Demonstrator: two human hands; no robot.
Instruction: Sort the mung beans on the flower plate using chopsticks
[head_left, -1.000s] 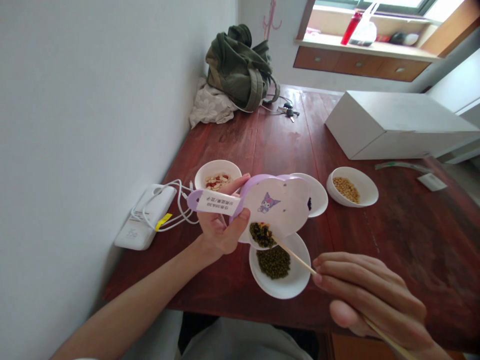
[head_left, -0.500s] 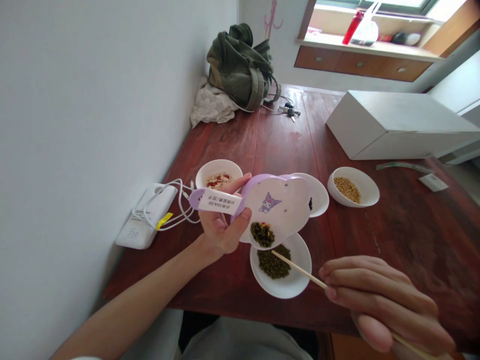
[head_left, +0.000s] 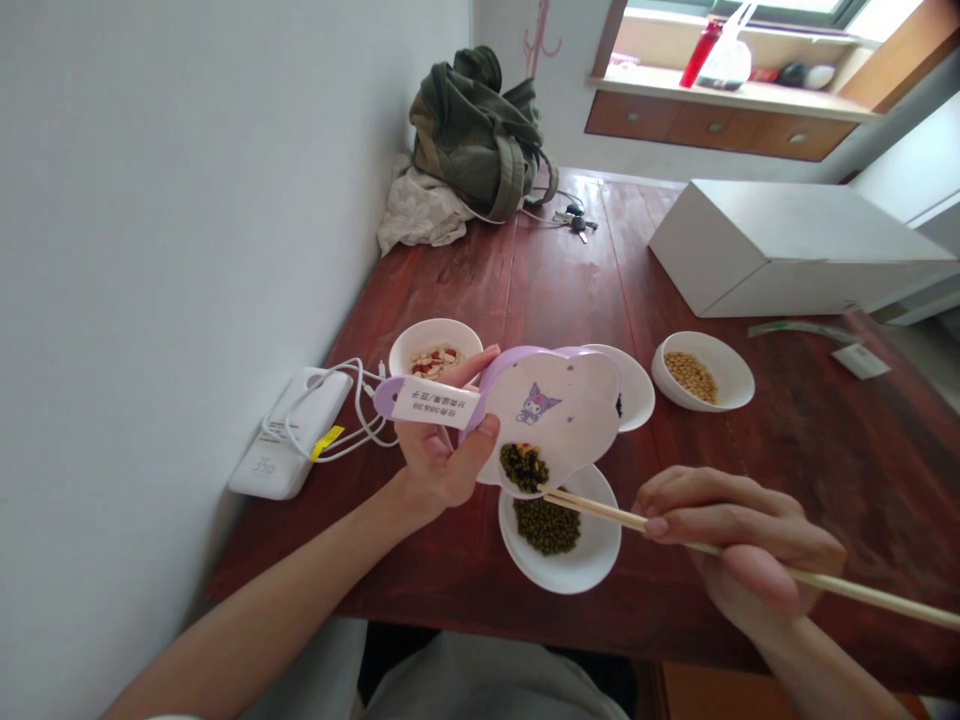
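Left hand (head_left: pixel 439 462): grips a lilac plastic dish (head_left: pixel 559 400), cloud-shaped, with a cartoon print on the face and a white paper label (head_left: pixel 426 402) on its handle. Fingers wrapped behind the handle, one fingertip (head_left: pixel 480 362) showing above it; thumb (head_left: pixel 486 432) pressed on the front, near the dish's lilac rim. Grip closed, pinching handle between thumb and fingers.

Right hand (head_left: pixel 739 535): fingers curled and lying close together, holding wooden chopsticks (head_left: pixel 600 510) pinched against the thumb. Sticks run left from the fingertips, almost parallel, tips ending just beside a heap of dark green seeds (head_left: pixel 523 468). Heap sits low on the dish, left of the fingertips; contact between tips and seeds cannot be told.

Directly below the chopstick tips: white bowl (head_left: pixel 592 570) of green mung beans (head_left: pixel 546 527). Just beyond the left fingertips: white bowl (head_left: pixel 409 350) of pale and red pieces. Right of that, partly behind the lilac dish: white dish (head_left: pixel 637 385), contents hidden. Beyond the right fingers, farther up the table: white bowl (head_left: pixel 720 372) of yellow soybeans (head_left: pixel 690 377).

All on a red-brown wooden table (head_left: pixel 480 590). Left of the left hand: white power bank (head_left: pixel 281 455) with white cable (head_left: pixel 367 420). Well beyond the fingers: olive green bag (head_left: pixel 472 130), keys (head_left: pixel 576 222), white box (head_left: pixel 787 250)
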